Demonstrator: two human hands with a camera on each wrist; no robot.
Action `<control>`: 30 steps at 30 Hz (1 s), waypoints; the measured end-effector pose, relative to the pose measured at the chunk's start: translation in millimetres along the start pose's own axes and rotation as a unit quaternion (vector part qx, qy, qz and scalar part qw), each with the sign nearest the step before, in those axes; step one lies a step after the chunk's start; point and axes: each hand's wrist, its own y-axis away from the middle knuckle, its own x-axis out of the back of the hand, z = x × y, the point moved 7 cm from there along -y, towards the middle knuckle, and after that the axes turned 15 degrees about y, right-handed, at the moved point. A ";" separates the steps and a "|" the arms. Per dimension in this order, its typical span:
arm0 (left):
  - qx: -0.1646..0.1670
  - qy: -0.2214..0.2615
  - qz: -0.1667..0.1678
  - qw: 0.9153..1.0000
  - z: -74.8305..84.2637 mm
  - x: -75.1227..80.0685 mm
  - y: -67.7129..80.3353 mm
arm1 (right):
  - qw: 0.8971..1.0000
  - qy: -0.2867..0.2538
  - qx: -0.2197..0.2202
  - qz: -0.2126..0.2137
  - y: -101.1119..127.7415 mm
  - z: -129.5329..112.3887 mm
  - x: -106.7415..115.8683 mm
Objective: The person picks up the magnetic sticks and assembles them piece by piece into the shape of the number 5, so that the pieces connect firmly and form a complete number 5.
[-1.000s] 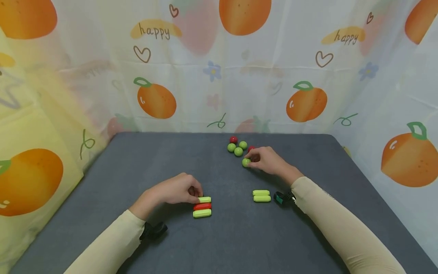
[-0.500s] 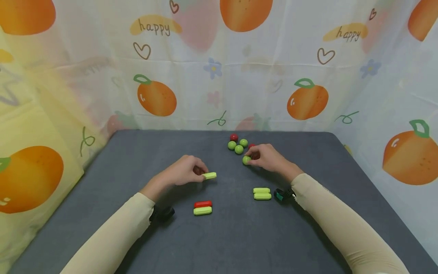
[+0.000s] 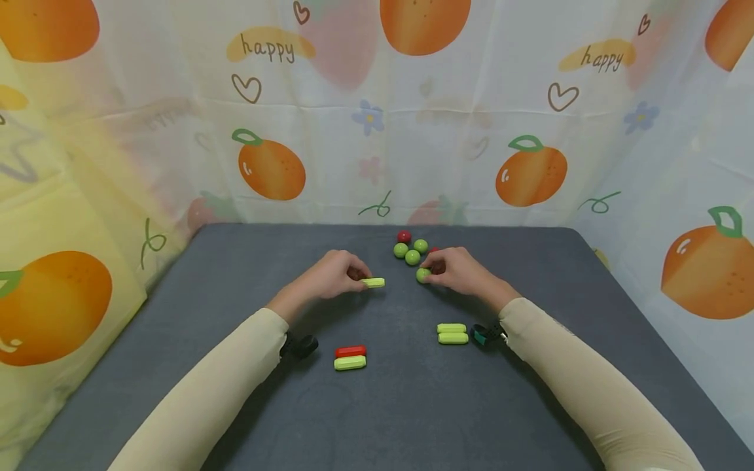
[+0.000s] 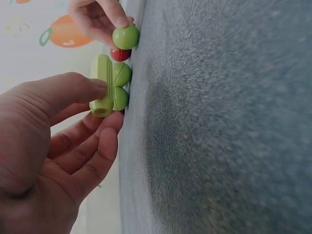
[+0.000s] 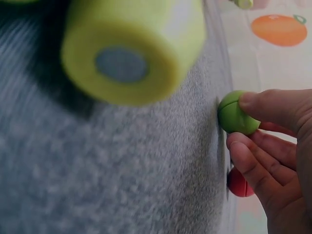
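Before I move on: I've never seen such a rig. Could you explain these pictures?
There is no machine: someone works bare-handed. A head camera takes the wide picture; wrist cameras take the two close-ups, one per hand. The left hand pinches a lime rod; the right hand pinches a green ball. On the dark grey table, toward the back, sit three more green balls and two red balls, one partly hidden. Toward the front, a red rod lies beside a second lime rod on the left, and two more lime rods lie together on the right.
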 end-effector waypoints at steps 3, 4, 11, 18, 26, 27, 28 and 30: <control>0.003 -0.006 0.002 1.000 -0.9 0.5 -9.6 | 1.000 0.001 0.002 -0.002 -3.1 -1.3 -0.1; 0.003 -0.006 0.002 1.000 -0.9 0.9 -12.7 | 1.000 0.000 0.001 -0.002 -4.1 -1.6 0.3; 0.002 -0.011 -0.005 1.000 -4.7 -3.6 -26.8 | 1.000 -0.009 -0.007 -0.005 -5.9 -3.4 -3.0; 0.014 -0.005 -0.016 1.000 -10.8 -11.7 -37.1 | 1.000 -0.006 0.003 -0.006 -7.1 -5.6 -8.2; 0.017 -0.002 -0.029 0.999 -7.9 -20.2 -55.9 | 1.000 -0.002 -0.002 -0.011 -10.6 -3.8 -2.8; 0.020 -0.004 -0.027 0.999 -8.4 -21.3 -57.5 | 1.000 -0.002 0.000 -0.010 -10.4 -3.9 -2.7; 0.024 -0.005 -0.026 0.999 -8.6 -22.3 -59.1 | 1.000 -0.003 0.002 -0.009 -10.2 -4.1 -2.5; 0.029 -0.007 -0.024 0.999 -9.4 -24.1 -62.2 | 1.000 -0.003 0.005 -0.008 -9.3 -4.2 -2.3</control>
